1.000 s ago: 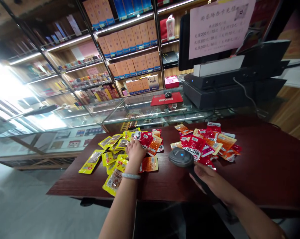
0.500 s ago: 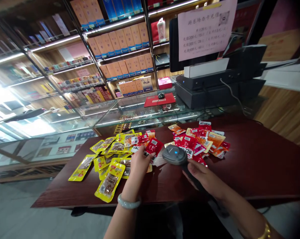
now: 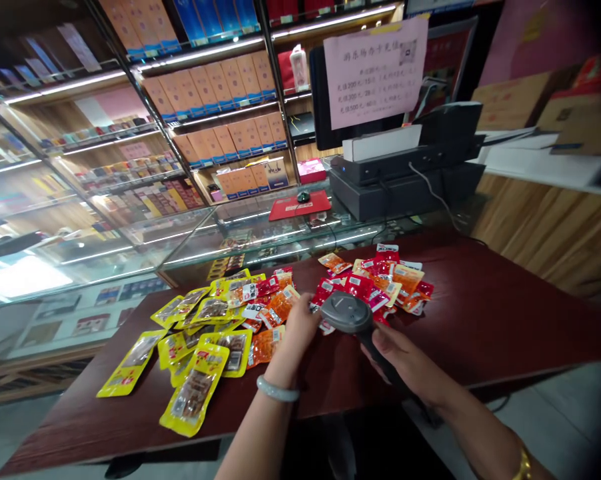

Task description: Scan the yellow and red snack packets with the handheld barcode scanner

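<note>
My right hand (image 3: 405, 360) is wrapped round the handle of a dark grey barcode scanner (image 3: 347, 311), its head tilted over the table. My left hand (image 3: 300, 325) is closed at the edge of a red snack packet (image 3: 323, 291), just left of the scanner head; the fingertips are partly hidden. Behind and right of the scanner lies a pile of red and orange snack packets (image 3: 405, 279). Left of my left hand are several orange and red packets (image 3: 280, 303) and yellow snack packets (image 3: 193, 393) with clear windows.
The packets lie on a dark red-brown table (image 3: 480, 300). Beyond it stand a glass display counter (image 3: 200, 243), a mouse (image 3: 303, 197) on a red mat, and a black cash drawer (image 3: 365, 197) under a monitor with a pink notice (image 3: 375, 73). Lit shelves of boxes line the wall.
My left hand has carried the red packet rightward, away from the orange and yellow packets, to the edge of the right pile. The whole view has shifted right. The scanner stays in my right hand.
</note>
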{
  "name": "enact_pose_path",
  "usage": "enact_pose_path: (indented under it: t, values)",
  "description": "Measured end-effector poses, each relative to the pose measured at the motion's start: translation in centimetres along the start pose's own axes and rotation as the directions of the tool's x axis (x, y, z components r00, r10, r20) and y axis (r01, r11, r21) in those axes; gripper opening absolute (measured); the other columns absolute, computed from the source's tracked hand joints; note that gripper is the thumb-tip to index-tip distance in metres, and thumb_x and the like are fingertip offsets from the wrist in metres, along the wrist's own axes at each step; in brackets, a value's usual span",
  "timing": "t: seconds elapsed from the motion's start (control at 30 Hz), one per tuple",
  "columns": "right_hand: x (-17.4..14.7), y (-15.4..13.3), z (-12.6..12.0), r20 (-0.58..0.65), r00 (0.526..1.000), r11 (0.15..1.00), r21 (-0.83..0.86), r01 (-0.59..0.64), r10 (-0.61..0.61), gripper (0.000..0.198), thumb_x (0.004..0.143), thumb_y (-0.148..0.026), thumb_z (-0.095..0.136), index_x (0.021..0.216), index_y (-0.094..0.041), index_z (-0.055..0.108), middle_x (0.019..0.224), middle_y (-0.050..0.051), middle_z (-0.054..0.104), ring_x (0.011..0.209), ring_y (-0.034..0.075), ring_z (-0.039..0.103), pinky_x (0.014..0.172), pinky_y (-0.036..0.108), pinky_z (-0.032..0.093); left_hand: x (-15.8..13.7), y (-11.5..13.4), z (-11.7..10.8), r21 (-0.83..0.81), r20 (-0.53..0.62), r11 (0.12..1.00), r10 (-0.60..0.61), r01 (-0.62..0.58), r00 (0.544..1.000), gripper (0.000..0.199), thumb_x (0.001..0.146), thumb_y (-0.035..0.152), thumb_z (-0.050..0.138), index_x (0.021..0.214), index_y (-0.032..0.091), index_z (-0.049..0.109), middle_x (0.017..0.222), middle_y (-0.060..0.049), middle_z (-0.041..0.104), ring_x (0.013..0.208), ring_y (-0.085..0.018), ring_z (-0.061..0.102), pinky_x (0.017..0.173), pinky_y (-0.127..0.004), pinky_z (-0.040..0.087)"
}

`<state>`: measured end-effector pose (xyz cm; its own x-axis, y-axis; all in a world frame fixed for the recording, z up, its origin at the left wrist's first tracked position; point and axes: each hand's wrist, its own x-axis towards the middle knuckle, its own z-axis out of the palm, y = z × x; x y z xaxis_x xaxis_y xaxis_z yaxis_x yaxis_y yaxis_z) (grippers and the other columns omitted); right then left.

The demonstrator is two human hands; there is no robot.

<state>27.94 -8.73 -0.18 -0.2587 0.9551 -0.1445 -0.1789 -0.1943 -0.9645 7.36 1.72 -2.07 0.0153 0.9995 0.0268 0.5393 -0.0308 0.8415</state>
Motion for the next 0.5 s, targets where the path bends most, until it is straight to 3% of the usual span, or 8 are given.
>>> enact_pose_path:
  t: [0.13,0.23,0.3,0.4,0.43,0.5]
  values:
    - [-0.7,-0.7,-0.9,-0.061,0.998,1.0,0.0,-0.023,0.023,0.058,0.082,-0.069,0.063,0.114,-0.021,0.069,0.072,0.001,0.061,0.057,0.012,0.048,0.048,0.021,0.036,2.0,2.8,4.4,-0.418,0.216,0.908,0.065,0.032,0.974,0.037,0.072,0.024,0.068,0.108,0.016,0.065,0.086,-0.004,0.072,0.077,-0.017,0.065,0.074,-0.027,0.05]
    - [-1.0,-0.7,-1.7,-0.094,0.994,0.999,0.017,-0.05,0.051,0.058,0.081,-0.07,0.063,0.113,-0.022,0.068,0.071,0.0,0.06,0.056,0.011,0.046,0.049,0.021,0.035,2.5,3.9,5.4,-0.466,0.2,0.885,0.103,0.002,0.974,0.049,0.073,0.023,0.07,0.121,0.016,0.063,0.096,-0.006,0.073,0.08,-0.017,0.067,0.079,-0.03,0.052]
    - [-1.0,-0.5,-2.0,-0.095,0.993,0.997,0.046,-0.065,0.069,0.056,0.081,-0.069,0.063,0.112,-0.023,0.067,0.07,-0.001,0.059,0.055,0.011,0.046,0.049,0.021,0.035,2.4,3.6,4.4,-0.347,0.1,0.934,0.13,-0.088,0.986,0.049,0.075,0.024,0.07,0.123,0.019,0.064,0.106,-0.008,0.073,0.087,-0.019,0.067,0.085,-0.031,0.052]
    - [-0.7,-0.1,-2.0,-0.066,0.994,0.995,0.068,-0.078,0.082,0.052,0.082,-0.068,0.064,0.109,-0.023,0.067,0.067,-0.002,0.057,0.054,0.011,0.045,0.048,0.02,0.034,1.7,1.8,0.8,0.064,-0.027,0.984,0.171,-0.169,0.985,0.042,0.081,0.028,0.067,0.122,0.021,0.066,0.116,-0.01,0.07,0.103,-0.023,0.065,0.096,-0.036,0.048]
    - [-0.5,0.1,-1.8,-0.054,0.995,0.994,0.069,-0.08,0.083,0.051,0.082,-0.067,0.064,0.107,-0.023,0.067,0.066,-0.003,0.056,0.054,0.011,0.046,0.048,0.02,0.034,1.4,1.0,-0.7,0.243,-0.079,0.959,0.168,-0.144,0.983,0.041,0.082,0.03,0.066,0.122,0.021,0.066,0.118,-0.011,0.069,0.109,-0.025,0.062,0.1,-0.038,0.045]
    - [-0.3,0.3,-1.3,-0.031,0.996,0.994,0.066,-0.087,0.09,0.05,0.082,-0.068,0.064,0.101,-0.022,0.068,0.065,-0.003,0.055,0.053,0.011,0.046,0.047,0.02,0.034,1.0,-0.3,-3.5,0.557,-0.2,0.831,0.129,0.004,0.971,0.042,0.082,0.034,0.066,0.121,0.018,0.066,0.122,-0.015,0.065,0.119,-0.032,0.056,0.104,-0.045,0.04]
